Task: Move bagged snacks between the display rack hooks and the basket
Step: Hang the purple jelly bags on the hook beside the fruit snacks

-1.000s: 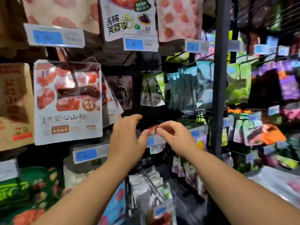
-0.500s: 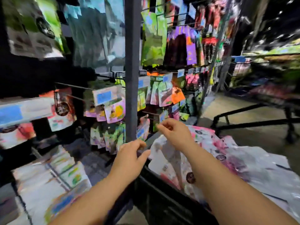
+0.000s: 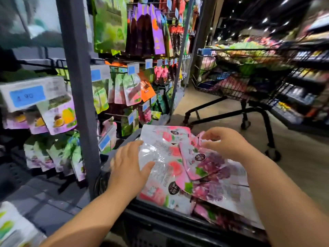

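Picking from the basket: you are at the pick-up step, with both hands over the pile of snack bags (image 3: 213,191) in the dark basket (image 3: 156,218), near you and just right of the rack (image 3: 80,107).
Left hand (image 3: 129,168): fingers straight, lying flat on the silver-and-pink bag (image 3: 160,157).
Right hand (image 3: 227,145): fingertips curl round the top edge of the pink-and-purple bag (image 3: 204,163) and pinch it.
Next move: lift that one bag clear of the pile and carry it left to a free hook (image 3: 115,115).
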Action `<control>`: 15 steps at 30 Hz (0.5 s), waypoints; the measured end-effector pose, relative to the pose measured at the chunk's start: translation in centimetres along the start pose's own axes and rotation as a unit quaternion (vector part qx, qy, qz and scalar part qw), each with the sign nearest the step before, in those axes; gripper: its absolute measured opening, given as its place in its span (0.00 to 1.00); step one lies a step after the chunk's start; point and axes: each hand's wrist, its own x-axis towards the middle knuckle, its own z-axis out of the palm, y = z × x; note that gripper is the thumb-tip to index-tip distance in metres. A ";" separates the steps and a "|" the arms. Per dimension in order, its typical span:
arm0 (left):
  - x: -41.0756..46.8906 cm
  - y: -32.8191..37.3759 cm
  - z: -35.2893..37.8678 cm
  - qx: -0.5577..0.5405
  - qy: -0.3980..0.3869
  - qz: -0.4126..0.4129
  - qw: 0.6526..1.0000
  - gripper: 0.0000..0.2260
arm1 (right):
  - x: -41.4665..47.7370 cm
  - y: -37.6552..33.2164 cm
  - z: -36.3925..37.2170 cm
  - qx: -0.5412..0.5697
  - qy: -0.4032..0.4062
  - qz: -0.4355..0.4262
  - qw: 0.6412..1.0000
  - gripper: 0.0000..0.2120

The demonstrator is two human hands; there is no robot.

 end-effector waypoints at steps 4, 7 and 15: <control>0.3 1.1 1.4 0.047 -0.011 0.066 0.997 0.20 | -2.4 3.3 -1.2 -0.066 -0.065 0.013 0.996 0.11; 0.3 2.3 2.4 0.089 -0.029 0.105 0.990 0.16 | -3.1 4.7 -2.0 -0.120 -0.111 -0.024 0.986 0.16; 0.4 5.0 3.8 0.125 -0.101 0.123 0.979 0.18 | -2.5 4.7 -1.3 -0.204 -0.108 -0.069 0.971 0.20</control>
